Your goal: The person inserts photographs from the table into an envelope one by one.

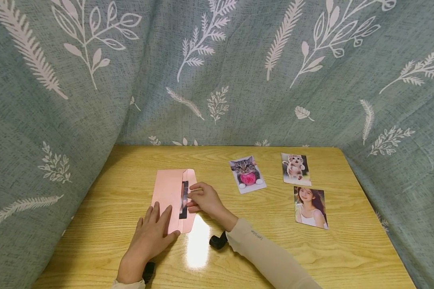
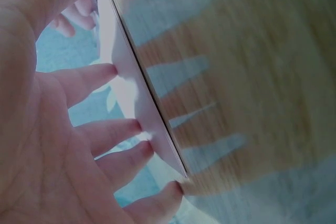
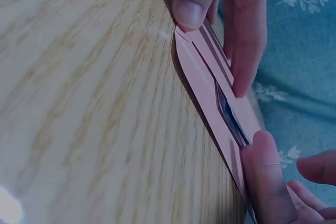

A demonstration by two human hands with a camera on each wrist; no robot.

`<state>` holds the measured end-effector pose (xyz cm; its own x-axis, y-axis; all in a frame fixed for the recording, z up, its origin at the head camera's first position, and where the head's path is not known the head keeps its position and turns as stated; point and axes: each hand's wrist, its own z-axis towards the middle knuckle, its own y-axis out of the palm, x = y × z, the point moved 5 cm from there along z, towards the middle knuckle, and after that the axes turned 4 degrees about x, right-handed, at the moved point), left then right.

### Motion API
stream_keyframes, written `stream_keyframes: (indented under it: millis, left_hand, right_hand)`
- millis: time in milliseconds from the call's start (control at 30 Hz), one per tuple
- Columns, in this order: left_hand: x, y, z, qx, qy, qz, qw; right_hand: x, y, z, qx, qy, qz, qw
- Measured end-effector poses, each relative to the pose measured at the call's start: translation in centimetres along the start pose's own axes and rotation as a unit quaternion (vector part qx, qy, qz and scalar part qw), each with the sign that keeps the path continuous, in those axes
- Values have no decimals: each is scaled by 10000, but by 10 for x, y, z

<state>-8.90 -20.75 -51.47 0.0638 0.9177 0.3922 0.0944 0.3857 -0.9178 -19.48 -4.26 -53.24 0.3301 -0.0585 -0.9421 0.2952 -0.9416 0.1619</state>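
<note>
A pink envelope (image 1: pixel 165 196) lies on the table, its flap side to the right. A dark-edged photo (image 1: pixel 183 212) shows as a narrow strip at its opening. My left hand (image 1: pixel 148 235) rests on the envelope's lower left with fingers spread, its thumb at the near edge. At the photo's right edge, my right hand (image 1: pixel 209 202) pinches with thumb and finger close together. In the right wrist view the envelope's slot (image 3: pixel 231 116) gapes a little, with the photo inside and the right fingers (image 3: pixel 270 177) at its far end. The photo's remainder is hidden.
Three loose photos lie to the right: a cat with a pink heart (image 1: pixel 247 174), a kitten (image 1: pixel 296 169) and a person in a white top (image 1: pixel 310 207). The wooden table (image 1: pixel 267 241) reflects a bright light near the envelope. A patterned green curtain (image 1: pixel 238 80) surrounds it.
</note>
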Motion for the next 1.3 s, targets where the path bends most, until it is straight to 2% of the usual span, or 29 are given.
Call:
stream_keyframes:
  millis: [700,1300]
  left_hand:
    - [1,-1,0,5,11,29,10000]
    - [2,-1,0,-17,-8,82,10000]
  right_hand:
    - [7,12,6,140,-83,112,9998]
    - [3,15,0,167,-181,24,9997]
